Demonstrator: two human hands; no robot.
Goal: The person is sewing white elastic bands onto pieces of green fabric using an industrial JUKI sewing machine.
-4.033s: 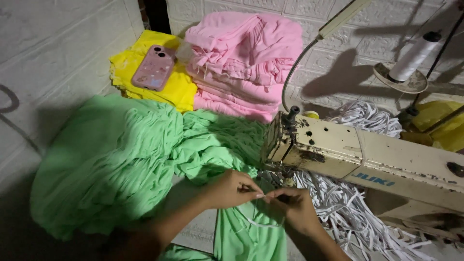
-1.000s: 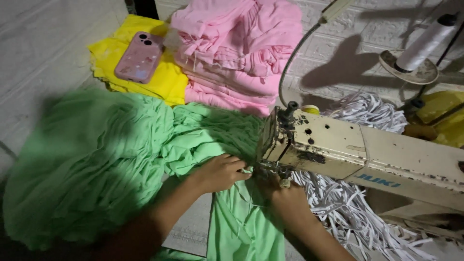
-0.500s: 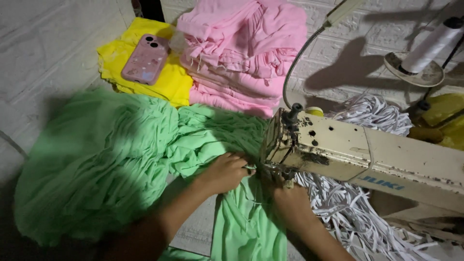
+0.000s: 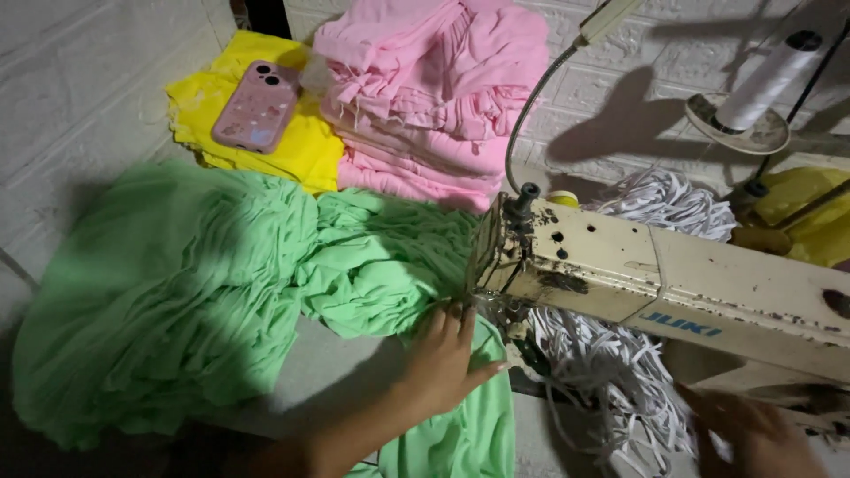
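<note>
- The left hand [image 4: 443, 363] lies flat on the green fabric [image 4: 372, 265] just beside the needle end of the cream sewing machine [image 4: 655, 274]; pressing the cloth down there seems meant to keep it smooth and steady at the presser foot.
- Its fingers [image 4: 452, 323] are spread apart and nearly straight, palm down on the cloth, gripping nothing.
- The rest of the green fabric is bunched to the left on the tabletop [image 4: 336, 372], clear of the needle, probably so that it feeds freely.
- The right hand [image 4: 753, 434] sits low under the machine's arm, near the heap of white elastic strips [image 4: 611, 372]; whether its fingers are apart or closed I cannot tell.
- Behind, a pink phone [image 4: 258, 106] rests on folded yellow cloth [image 4: 301, 146], beside a stack of pink fabric [image 4: 434, 97], well apart from the work.
</note>
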